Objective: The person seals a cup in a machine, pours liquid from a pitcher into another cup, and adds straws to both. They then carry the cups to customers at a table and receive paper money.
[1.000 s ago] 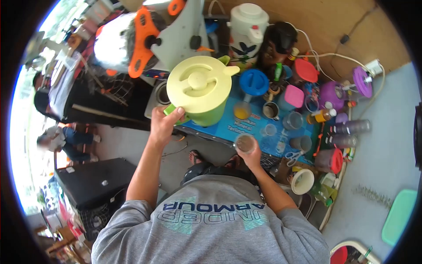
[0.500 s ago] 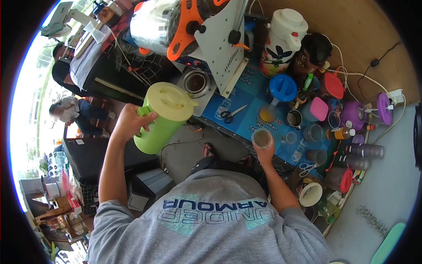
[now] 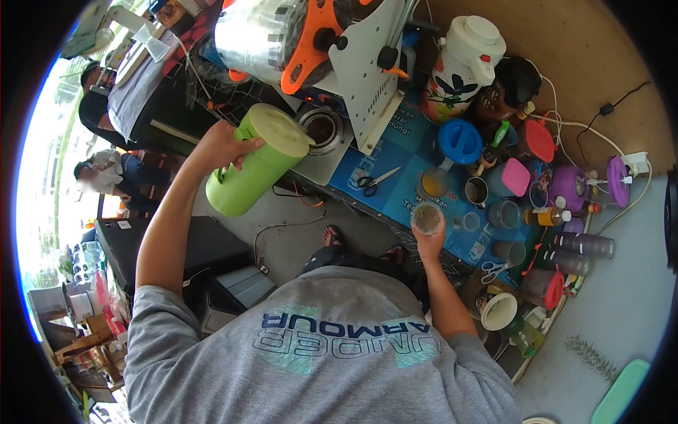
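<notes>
My left hand (image 3: 229, 147) is wrapped round the handle of a light green pitcher (image 3: 258, 166). The lidded pitcher is tilted, its spout close to the round metal well (image 3: 323, 132) of the machine. Farther right, my right hand (image 3: 429, 242) holds a clear cup (image 3: 427, 218) at the counter's front edge; what is in the cup is hard to make out. Beside the cup, on the blue counter mat (image 3: 394, 157), are a glass with orange liquid (image 3: 434, 184) and a small clear glass (image 3: 467, 221). Black-handled scissors (image 3: 377, 181) lie nearer the machine.
A sealing machine (image 3: 360, 78) stands at the back, beside a flowered thermos (image 3: 462, 67). A blue-lidded jug (image 3: 458, 140), a metal mug (image 3: 476, 190) and several containers crowd the right side. A black box (image 3: 176, 247) is at left. Two people are beyond.
My left hand has raised the green pitcher and tipped it more towards the machine's metal well. The cup in my right hand has shifted only slightly in view.
</notes>
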A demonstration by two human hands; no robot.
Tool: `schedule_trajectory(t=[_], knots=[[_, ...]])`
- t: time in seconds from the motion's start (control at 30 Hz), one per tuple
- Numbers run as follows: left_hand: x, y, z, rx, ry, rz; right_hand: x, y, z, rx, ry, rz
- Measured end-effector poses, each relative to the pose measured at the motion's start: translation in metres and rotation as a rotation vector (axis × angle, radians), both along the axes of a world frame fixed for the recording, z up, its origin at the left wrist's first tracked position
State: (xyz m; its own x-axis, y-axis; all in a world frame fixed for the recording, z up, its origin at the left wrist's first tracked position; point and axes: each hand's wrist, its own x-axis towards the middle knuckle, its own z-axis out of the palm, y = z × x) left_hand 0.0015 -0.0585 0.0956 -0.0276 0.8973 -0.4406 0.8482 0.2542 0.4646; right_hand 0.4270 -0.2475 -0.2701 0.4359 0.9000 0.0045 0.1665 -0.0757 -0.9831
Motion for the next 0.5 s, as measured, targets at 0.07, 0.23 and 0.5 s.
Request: schedule_trajectory(t=[0.07,0.23,0.5], knots=[[-0.005,0.01,-0.007,-0.026,0.027,-0.064,0.0,-0.001,-0.003,0.009,0.029,-0.004],[-0.001,0.021,-0.01,-0.053,0.059,-0.08,0.001,-0.006,-0.017,-0.005,-0.017,0.006],[0.0,0.031,-0.017,-0.07,0.116,-0.103,0.003,-0.019,-0.035,-0.029,0.0,0.048]])
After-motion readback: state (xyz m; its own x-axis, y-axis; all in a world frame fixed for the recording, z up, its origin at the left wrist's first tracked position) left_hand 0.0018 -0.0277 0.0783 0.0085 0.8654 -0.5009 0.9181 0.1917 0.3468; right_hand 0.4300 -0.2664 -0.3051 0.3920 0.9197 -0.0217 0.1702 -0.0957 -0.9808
